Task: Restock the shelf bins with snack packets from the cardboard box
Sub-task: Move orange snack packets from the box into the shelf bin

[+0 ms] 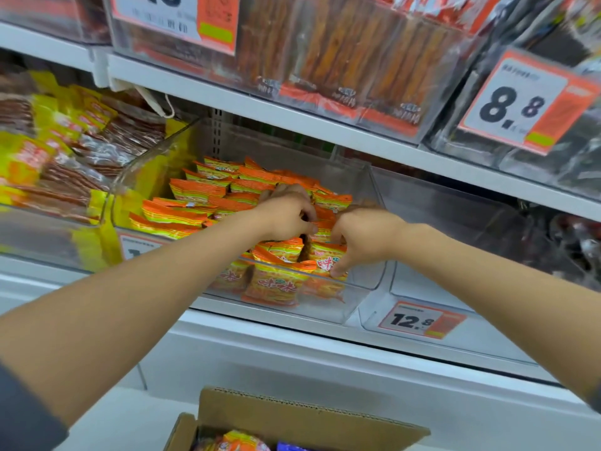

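Left hand: the left hand (286,213) was right down in the bin, fingers curled over the tops of the standing packets, thumb pointing toward the other hand. Whether it truly gripped one could not be told.
Right hand: the right hand (361,236) was close beside it, almost knuckle to knuckle, fingers bent tight and pinching the packets at the front right, one fingertip pressed low on a packet face.
Packets: the orange packets (276,284) stood upright against the front wall, directly beneath and between both hands; further rows lay stacked flat behind and to the left, past the left wrist.
Bin: a clear bin (344,312) on the middle shelf, with open floor showing at its right end, just right of the right hand.
Cardboard box: the cardboard box (292,408) sat low in view, well below both forearms, flaps open, an orange wrapper (242,442) peeping out of it.
Neighbour on the right: a clear side bin (455,216), touching the main bin's right wall, with a 12.8 price tag (419,320) on its front.
Neighbour on the left: the yellow-packed bin (48,177), heaped with yellow and brown packs.
Upper shelf: the white shelf edge (292,115) ran above the hands, carrying long brown sticks in clear wrap and an 8.8 price tag (517,105).
Sleeve: a dark sleeve (22,415) showed at the left arm's near end.
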The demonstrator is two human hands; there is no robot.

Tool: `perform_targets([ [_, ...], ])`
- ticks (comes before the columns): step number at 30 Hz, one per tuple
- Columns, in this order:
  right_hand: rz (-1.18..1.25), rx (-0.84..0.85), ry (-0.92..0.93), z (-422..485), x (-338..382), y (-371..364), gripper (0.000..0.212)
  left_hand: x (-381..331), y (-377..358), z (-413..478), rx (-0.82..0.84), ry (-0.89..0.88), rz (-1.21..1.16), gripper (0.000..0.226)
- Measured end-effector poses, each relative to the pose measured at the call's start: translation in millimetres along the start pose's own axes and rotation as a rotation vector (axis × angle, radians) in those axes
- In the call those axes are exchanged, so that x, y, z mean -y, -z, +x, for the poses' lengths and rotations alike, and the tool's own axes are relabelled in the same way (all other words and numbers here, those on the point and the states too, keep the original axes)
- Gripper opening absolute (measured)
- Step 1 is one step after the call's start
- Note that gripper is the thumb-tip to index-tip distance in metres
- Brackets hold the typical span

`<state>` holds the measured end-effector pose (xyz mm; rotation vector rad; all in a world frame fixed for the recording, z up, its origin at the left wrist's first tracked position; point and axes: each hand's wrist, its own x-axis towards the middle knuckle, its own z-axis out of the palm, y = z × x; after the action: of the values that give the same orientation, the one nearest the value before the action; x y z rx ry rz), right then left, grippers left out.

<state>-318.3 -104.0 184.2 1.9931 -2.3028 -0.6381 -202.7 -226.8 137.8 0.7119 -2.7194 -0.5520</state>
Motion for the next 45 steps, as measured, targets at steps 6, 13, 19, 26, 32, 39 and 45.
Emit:
perform_targets([
  [6,0.14,0.069,0.026,-1,-5,7,0.044,1,0,-2,-0.052,-0.054,-0.104,0.025],
  [13,0.147,-0.055,-0.031,-1,-3,0,0.034,-4,5,12,0.213,-0.045,-0.011,0.032],
  [19,0.051,-0.074,-0.013,-1,-2,-1,0.036,3,10,-2,0.139,-0.068,-0.358,0.033],
  [26,0.037,-0.077,0.005,0,-2,-2,0.039,5,9,-13,0.215,-0.124,-0.25,0.013],
  [32,0.019,-0.048,0.001,0,-2,-3,0.037,5,4,-16,0.123,-0.061,-0.266,0.011],
  [39,0.312,-0.117,0.006,-8,-8,4,0.033,16,29,-27,-0.057,-0.026,-0.371,0.015],
  [45,0.55,-0.236,-0.048,-6,-8,5,0.031,45,61,-47,-0.059,0.077,-0.216,0.023],
])
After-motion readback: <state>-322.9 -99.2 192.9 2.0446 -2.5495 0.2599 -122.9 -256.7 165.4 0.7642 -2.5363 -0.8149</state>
